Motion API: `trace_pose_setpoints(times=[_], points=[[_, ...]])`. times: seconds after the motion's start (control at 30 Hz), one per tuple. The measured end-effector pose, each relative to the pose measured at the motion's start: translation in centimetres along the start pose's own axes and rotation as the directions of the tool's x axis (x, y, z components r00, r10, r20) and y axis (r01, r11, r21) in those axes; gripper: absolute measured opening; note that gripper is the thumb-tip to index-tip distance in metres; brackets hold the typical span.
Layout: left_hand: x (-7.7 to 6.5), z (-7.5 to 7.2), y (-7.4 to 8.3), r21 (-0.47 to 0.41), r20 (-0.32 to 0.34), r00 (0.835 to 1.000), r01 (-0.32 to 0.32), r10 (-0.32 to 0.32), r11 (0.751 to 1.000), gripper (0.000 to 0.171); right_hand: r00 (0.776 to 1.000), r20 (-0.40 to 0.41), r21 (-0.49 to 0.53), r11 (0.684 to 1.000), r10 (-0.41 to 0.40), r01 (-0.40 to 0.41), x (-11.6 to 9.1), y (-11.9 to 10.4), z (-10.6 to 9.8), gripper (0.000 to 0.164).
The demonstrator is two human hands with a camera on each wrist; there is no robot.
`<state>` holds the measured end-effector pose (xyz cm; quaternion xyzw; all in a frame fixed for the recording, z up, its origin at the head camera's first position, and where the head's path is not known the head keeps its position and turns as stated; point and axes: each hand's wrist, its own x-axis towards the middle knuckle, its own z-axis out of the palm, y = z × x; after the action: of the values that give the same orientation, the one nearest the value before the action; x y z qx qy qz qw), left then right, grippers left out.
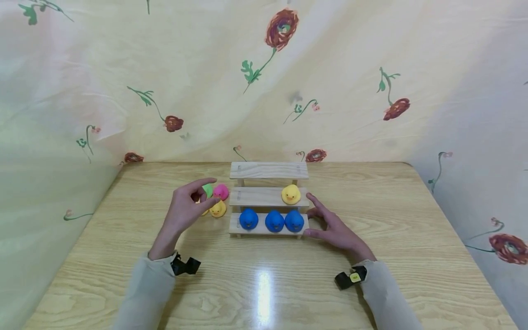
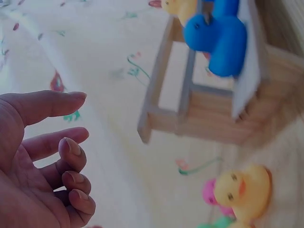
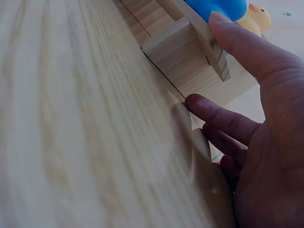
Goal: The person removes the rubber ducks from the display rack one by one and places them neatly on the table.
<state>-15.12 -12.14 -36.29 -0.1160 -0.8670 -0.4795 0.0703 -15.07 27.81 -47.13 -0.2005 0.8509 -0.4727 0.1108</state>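
Note:
A wooden rack with three steps (image 1: 269, 170) stands mid-table. Three blue rubber ducks (image 1: 249, 219) sit on its lowest step, two close together at the right and one at the left. One yellow rubber duck (image 1: 291, 195) is at the right of the middle step. My left hand (image 1: 185, 208) hovers by the loose ducks left of the rack, its thumb and index finger apart with nothing between them. At the rack's right end is my right hand (image 1: 336, 229), thumb close to the lowest step and the rightmost blue duck, fingers extended beside the rack; contact is unclear.
Left of the rack lie a pink duck (image 1: 221, 192), a yellow duck (image 1: 218, 209) and a green one (image 1: 208, 189); my left hand partly covers another yellow one. Flowered cloth (image 1: 206, 114) hangs behind and beside the wooden table (image 1: 231, 284).

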Motion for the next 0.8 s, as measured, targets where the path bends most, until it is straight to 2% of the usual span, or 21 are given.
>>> trace_pose_setpoints(times=[0.37,0.8], points=[[0.8,2.2,2.2,-0.088,0.072,0.996,-0.037,0.043,0.995,0.041,1.0,-0.002,0.004,1.0,-0.006,0.006,-0.1,-0.4,0.1,0.093],[1.9,5.8,3.6,-0.082,0.168,0.984,-0.043,0.057,0.996,0.045,1.0,0.008,0.008,1.0,0.004,-0.004,0.0,-0.5,0.0,0.092]])
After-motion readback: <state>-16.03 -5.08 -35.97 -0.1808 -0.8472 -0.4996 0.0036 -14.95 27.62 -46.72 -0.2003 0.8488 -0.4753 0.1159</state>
